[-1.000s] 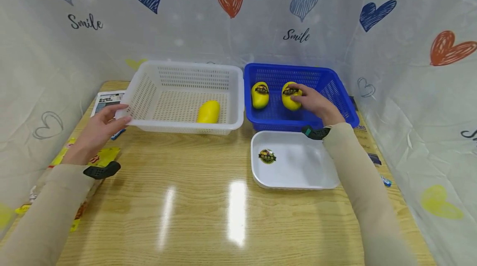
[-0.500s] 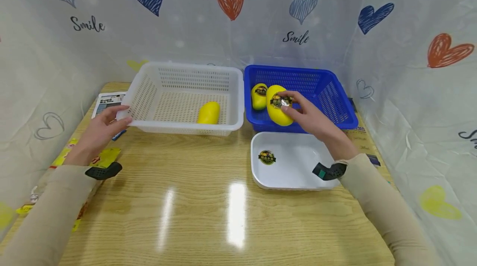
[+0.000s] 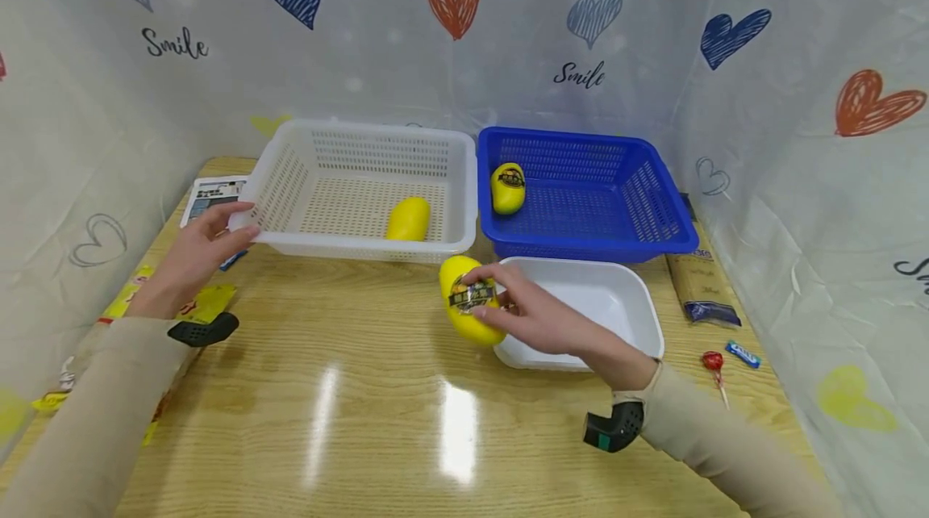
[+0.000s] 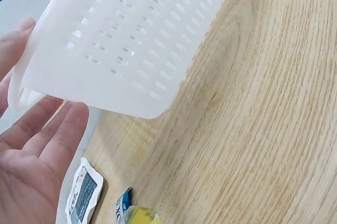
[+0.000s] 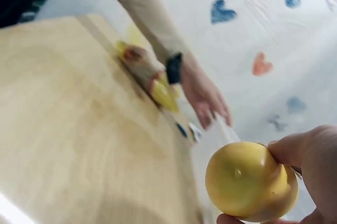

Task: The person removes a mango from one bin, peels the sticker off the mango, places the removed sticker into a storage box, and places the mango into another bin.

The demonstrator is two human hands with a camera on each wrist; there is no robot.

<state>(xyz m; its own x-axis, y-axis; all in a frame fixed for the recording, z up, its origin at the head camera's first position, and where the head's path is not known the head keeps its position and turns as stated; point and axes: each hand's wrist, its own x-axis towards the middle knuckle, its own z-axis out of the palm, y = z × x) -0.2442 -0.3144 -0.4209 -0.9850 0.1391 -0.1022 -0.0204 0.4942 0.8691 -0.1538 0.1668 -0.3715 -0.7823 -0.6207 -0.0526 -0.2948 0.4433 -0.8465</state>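
Note:
My right hand [image 3: 540, 312] holds a yellow mango [image 3: 464, 324] with a dark round label, in front of the baskets and overlapping the left end of a white tray [image 3: 617, 292]. Its thumb and fingers grip the fruit in the right wrist view, where the mango [image 5: 245, 182] shows its rounded end. My left hand [image 3: 199, 256] grips the left front corner of the white basket [image 3: 348, 248], thumb over the rim and fingers beneath it. One unlabelled mango [image 3: 409, 219] lies in that basket. Another labelled mango [image 3: 508, 191] lies at the left of the blue basket [image 3: 581, 248].
Yellow snack bags [image 3: 203, 304] lie by the left forearm, with a white printed packet [image 4: 84, 195] behind. On the right are a brown packet [image 3: 700, 284], a red lollipop [image 3: 714, 362] and a small blue-wrapped sweet [image 3: 743, 354]. A heart-printed curtain [image 3: 377, 58] closes off the back.
My right hand has lifted the labelled mango out of the blue basket and brought it left and nearer, beside the white tray. The left hand has stayed on the white basket.

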